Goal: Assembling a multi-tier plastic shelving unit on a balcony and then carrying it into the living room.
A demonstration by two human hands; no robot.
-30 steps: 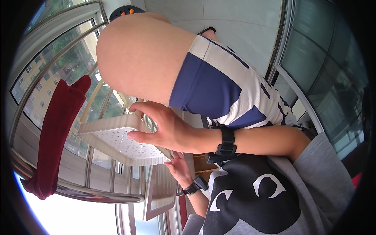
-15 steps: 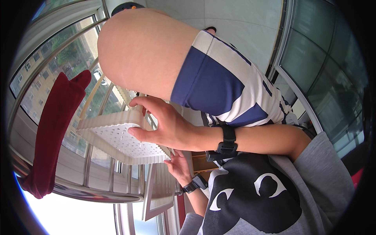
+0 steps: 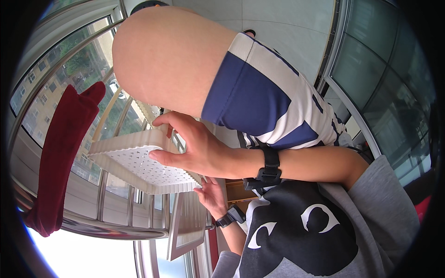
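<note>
Metal railing (image 3: 100, 197) bars are seen behind the white basket (image 3: 139, 162), with window glass (image 3: 79, 65) set beyond. To the basket's left, a dark red cloth (image 3: 65, 153) is hung near the rail; above it, a bent bare knee (image 3: 157, 60) is seen. The perforated basket is held tilted between both hands. Its upper right edge is spanned by the half-open right hand (image 3: 197, 143), thumb against it. Its lower right corner is met by the left hand (image 3: 212, 199), whose grip cannot be told, being partly hidden.
</note>
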